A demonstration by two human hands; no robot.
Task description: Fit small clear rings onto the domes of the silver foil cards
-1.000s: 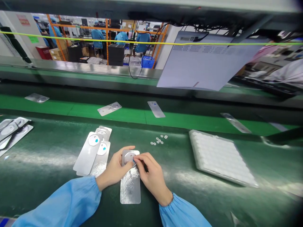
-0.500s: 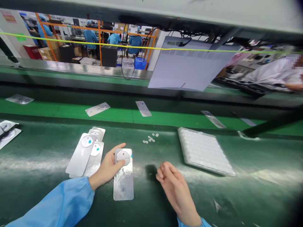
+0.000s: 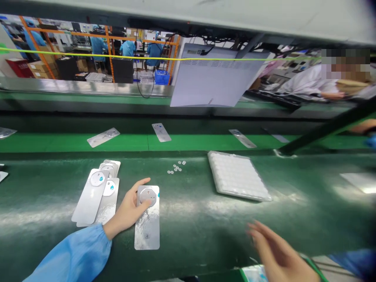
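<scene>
- Head view, centre-left of the frame: the left hand grips a silver card, thumb laid over its octagonal window, the other fingers mostly hidden behind it.
- Head view, same spot: a second ago both hands met at that window; now the left alone steadies the card, so handling there seems to have paused or ended. A blue spot shows at the card's right edge; whether it is fixed there I cannot tell.
- Head view, lower right: the right hand has swung well away from the card, above a green-edged container. Its fingers are blurred, so I cannot tell whether they pinch anything.
- Head view, left: overlapping cards lie just beside the left hand on the table, their blue marks showing.
- Head view, centre and right: small white rings lie loose, near a white tray.
</scene>
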